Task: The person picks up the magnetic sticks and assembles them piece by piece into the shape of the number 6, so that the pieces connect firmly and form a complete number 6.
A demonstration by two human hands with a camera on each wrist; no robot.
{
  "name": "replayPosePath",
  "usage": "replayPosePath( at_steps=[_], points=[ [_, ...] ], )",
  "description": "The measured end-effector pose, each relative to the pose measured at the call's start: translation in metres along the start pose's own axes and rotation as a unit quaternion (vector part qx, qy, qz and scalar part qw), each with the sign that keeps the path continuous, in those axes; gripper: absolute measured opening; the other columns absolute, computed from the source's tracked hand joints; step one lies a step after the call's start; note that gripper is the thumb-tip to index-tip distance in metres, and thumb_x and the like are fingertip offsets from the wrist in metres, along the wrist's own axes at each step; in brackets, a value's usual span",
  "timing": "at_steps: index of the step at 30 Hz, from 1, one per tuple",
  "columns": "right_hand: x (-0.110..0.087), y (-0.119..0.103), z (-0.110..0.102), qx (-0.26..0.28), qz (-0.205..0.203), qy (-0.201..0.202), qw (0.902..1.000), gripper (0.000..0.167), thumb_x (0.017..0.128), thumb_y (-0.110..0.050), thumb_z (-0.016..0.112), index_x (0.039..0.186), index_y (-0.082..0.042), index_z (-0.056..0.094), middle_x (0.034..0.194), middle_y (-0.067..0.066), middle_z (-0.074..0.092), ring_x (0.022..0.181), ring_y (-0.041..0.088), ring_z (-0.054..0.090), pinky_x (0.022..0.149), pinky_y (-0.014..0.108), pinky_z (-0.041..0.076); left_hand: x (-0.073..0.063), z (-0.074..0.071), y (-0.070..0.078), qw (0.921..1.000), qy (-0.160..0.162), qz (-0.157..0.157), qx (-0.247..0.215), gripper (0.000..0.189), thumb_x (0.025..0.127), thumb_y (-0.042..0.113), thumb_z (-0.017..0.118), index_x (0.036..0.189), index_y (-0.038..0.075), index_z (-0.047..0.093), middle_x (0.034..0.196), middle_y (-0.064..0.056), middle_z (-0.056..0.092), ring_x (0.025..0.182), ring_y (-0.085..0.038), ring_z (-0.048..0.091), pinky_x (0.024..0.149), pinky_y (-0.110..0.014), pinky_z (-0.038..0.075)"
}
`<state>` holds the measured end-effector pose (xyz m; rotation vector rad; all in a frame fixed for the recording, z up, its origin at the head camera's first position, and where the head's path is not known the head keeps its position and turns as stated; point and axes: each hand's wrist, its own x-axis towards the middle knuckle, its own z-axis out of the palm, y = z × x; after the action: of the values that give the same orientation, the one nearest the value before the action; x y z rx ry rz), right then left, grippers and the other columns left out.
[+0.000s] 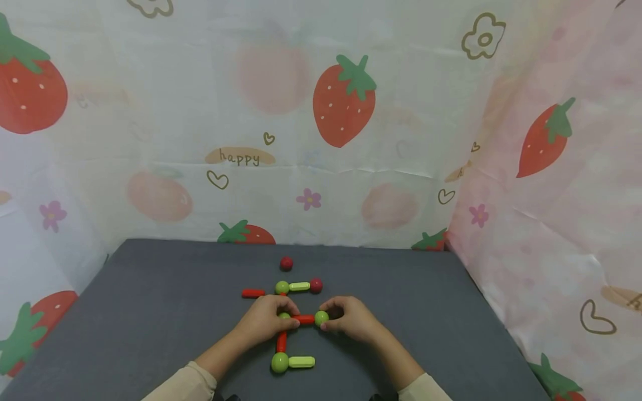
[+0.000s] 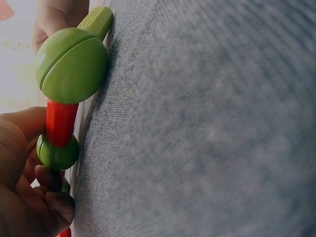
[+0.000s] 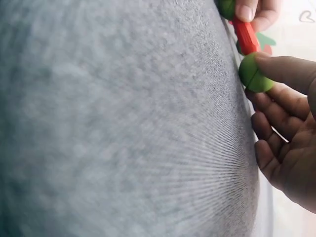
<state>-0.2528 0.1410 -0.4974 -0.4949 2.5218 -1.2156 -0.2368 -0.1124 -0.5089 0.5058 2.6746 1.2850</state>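
An E-like shape of toy balls and rods lies on the dark grey table. My left hand (image 1: 266, 322) holds its middle green ball (image 2: 58, 152) between thumb and fingers, which partly cover it. From that ball a red rod (image 1: 304, 319) runs right to another green ball (image 3: 256, 72). Thumb and fingers of my right hand (image 1: 352, 320) pinch this end ball. A second red rod (image 1: 282, 342) leads down to a large-looking green ball (image 1: 280, 363) with a light green rod (image 1: 302, 362) on its right. At the top, a green ball (image 1: 282, 287) joins a light green rod (image 1: 300, 286) and red ball (image 1: 316, 285).
A loose red rod (image 1: 253, 293) lies left of the top ball, and a separate red ball (image 1: 286, 263) sits farther back. Dark grey cloth (image 1: 170, 278) covers the table. Strawberry-printed curtains (image 1: 311, 167) hang behind it and along both sides.
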Motion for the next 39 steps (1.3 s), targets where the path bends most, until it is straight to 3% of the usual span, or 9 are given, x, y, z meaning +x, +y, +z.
replayPosePath(
  at_steps=[24, 28, 34, 39],
  points=[
    [0.001, 0.002, -0.001, 0.024, 0.006, -0.009, 0.9996, 0.033, 0.078, -0.026, 0.083, 0.108, -0.020, 0.070, 0.101, -0.003, 0.069, 0.090, 0.013, 0.062, 0.071, 0.030, 0.051, 0.000, -0.002, 0.004, 0.9987, 0.001, 0.015, 0.049, 0.010, 0.083, 0.035, 0.077, 0.090, 0.034, 0.071, 0.090, 0.017, 0.068, 0.083, -0.004, 0.060, 0.075, -0.030, 0.049],
    [0.000, 0.003, 0.000, 0.020, -0.002, -0.007, 0.9998, 0.033, 0.078, -0.026, 0.083, 0.108, -0.019, 0.070, 0.100, -0.003, 0.069, 0.089, 0.013, 0.062, 0.072, 0.029, 0.050, -0.002, -0.007, 0.008, 0.9987, 0.000, 0.013, 0.050, 0.011, 0.084, 0.035, 0.076, 0.093, 0.030, 0.072, 0.091, 0.015, 0.069, 0.083, -0.004, 0.060, 0.075, -0.030, 0.050],
    [-0.001, 0.004, 0.000, 0.020, -0.003, -0.006, 0.9998, 0.033, 0.078, -0.026, 0.083, 0.108, -0.020, 0.070, 0.100, -0.003, 0.069, 0.090, 0.013, 0.062, 0.072, 0.030, 0.050, -0.005, -0.021, 0.021, 0.9996, -0.019, 0.011, 0.017, 0.018, 0.086, 0.030, 0.075, 0.100, 0.018, 0.072, 0.085, 0.005, 0.068, 0.071, -0.011, 0.060, 0.062, -0.029, 0.049],
    [-0.002, 0.003, 0.000, 0.015, -0.007, -0.003, 0.9999, 0.033, 0.078, -0.026, 0.082, 0.108, -0.019, 0.070, 0.101, -0.002, 0.070, 0.090, 0.012, 0.062, 0.073, 0.029, 0.050, -0.006, -0.032, 0.026, 0.9985, -0.012, 0.026, 0.046, 0.019, 0.085, 0.033, 0.075, 0.101, 0.021, 0.073, 0.085, 0.009, 0.067, 0.066, -0.010, 0.057, 0.057, -0.027, 0.047]
  ],
)
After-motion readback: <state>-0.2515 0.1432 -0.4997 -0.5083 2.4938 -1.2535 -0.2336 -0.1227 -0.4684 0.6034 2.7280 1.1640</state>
